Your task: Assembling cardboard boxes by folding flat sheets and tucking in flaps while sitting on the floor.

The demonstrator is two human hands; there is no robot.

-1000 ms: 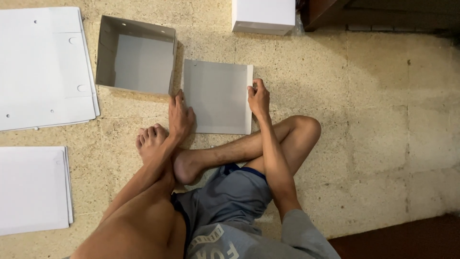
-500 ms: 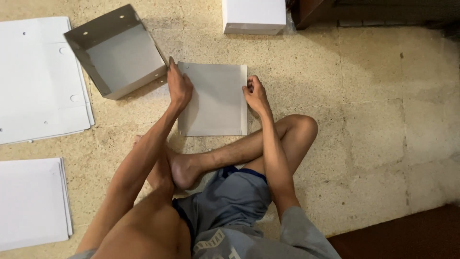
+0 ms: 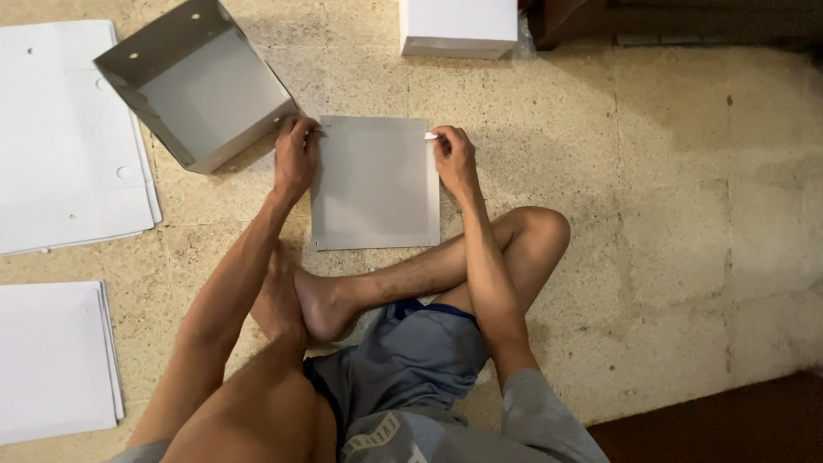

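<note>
Hands, left hand (image 3: pixel 296 159) and right hand (image 3: pixel 453 159), pinching grey cardboard sheet (image 3: pixel 375 183) corners

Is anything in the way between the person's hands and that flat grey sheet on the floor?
Nothing visible. The left hand and right hand already touch the top corners of the grey sheet. The folded grey box sits just beside the left hand.

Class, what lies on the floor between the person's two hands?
In the head view, a flat grey cardboard sheet lies between the left hand and right hand, each touching a top corner.
</note>
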